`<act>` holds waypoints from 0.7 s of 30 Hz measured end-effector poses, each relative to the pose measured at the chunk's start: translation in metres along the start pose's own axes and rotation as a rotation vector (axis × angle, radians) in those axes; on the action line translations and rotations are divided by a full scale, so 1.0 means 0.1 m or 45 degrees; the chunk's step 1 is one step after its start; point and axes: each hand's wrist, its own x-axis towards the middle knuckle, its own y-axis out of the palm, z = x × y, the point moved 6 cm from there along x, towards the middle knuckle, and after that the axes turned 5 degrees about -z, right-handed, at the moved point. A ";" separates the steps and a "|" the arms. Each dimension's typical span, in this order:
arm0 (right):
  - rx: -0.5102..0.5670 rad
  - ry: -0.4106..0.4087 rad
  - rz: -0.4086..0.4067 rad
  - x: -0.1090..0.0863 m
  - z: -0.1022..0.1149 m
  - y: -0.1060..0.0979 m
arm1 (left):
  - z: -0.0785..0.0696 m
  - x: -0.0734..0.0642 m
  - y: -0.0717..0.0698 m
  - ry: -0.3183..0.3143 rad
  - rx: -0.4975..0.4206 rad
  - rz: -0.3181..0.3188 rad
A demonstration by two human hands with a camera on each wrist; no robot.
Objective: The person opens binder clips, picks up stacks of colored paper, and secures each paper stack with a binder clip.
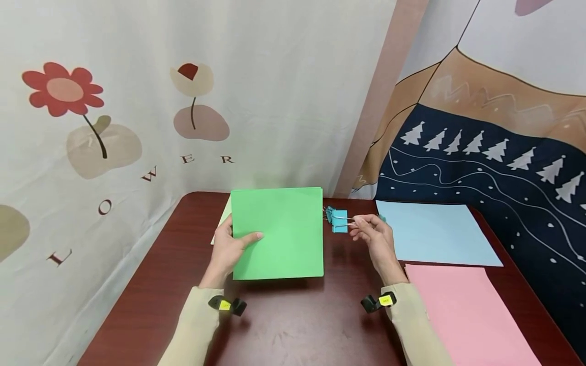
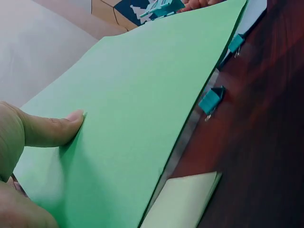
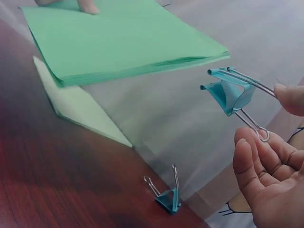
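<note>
Pale sleeves (image 1: 194,323) up close, the left hand (image 1: 227,250) grips a green paper stack (image 1: 286,231) above the table (image 1: 293,325), and just beside it the right hand (image 1: 377,241) pinches a blue binder clip (image 1: 340,227).

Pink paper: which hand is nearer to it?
Right. The right hand, pinching a blue clip, is just left of and beyond the pink paper; the left hand is farther left, gripping the green paper.
</note>
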 end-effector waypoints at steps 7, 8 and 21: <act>0.105 0.012 -0.024 -0.02 -0.02 0.00 | -0.03 0.02 0.12 0.007 -0.075 -0.004; 0.112 0.016 -0.028 -0.02 -0.02 0.00 | -0.03 0.02 0.12 0.006 -0.077 -0.005; 0.101 0.070 -0.045 -0.05 -0.04 0.07 | -0.01 -0.01 0.19 -0.008 -0.044 0.021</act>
